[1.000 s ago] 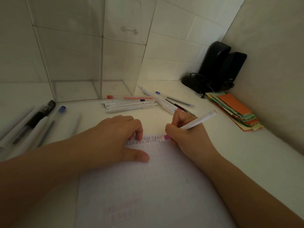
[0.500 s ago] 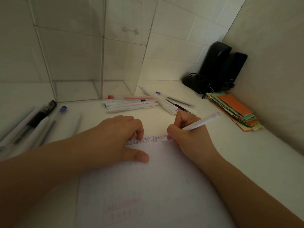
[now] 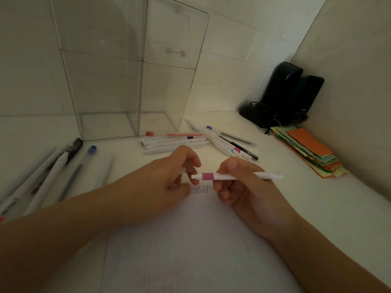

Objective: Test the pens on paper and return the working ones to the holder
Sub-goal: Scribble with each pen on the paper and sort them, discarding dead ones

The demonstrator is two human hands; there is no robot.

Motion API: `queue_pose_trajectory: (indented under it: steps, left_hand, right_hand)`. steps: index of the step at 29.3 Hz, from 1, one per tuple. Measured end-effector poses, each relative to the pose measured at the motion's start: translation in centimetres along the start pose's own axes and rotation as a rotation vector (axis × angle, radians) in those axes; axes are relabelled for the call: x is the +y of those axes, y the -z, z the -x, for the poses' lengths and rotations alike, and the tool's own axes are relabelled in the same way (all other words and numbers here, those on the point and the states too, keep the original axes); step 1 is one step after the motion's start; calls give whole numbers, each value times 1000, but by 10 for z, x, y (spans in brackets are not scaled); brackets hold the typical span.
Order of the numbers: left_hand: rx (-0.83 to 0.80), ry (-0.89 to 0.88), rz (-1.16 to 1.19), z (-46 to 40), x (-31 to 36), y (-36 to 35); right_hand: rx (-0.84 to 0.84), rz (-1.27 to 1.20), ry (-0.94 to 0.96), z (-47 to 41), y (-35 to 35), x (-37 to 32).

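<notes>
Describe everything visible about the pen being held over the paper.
The pen is slim, white, plastic-looking, with a pink band near its tip. It lies roughly level above the paper, tip pointing left. The right hand grips its middle; the left hand has fingertips at its tip end, contact unclear.

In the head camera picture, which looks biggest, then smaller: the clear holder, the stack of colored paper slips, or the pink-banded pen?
1. Clear holder, by far the biggest.
2. Stack of colored paper slips.
3. Pink-banded pen, thinnest, though it lies nearer the camera, so its length against the stack is unsure.
</notes>
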State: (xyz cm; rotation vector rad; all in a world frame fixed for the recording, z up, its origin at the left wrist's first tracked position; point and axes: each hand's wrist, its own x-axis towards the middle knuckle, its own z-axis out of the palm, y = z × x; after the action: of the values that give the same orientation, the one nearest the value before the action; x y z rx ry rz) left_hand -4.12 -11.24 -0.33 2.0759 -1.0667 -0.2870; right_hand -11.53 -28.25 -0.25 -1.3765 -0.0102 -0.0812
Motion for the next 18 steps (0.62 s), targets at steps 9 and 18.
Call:
queue_pose_trajectory:
  steps: [9, 18]
  left_hand:
    - [0, -48, 19, 0, -4, -1]
    - [28, -126, 26, 1, -4, -1]
  right_hand:
    - [122, -18, -34, -4, -3, 0]
    - [127, 71, -16, -4, -4, 2]
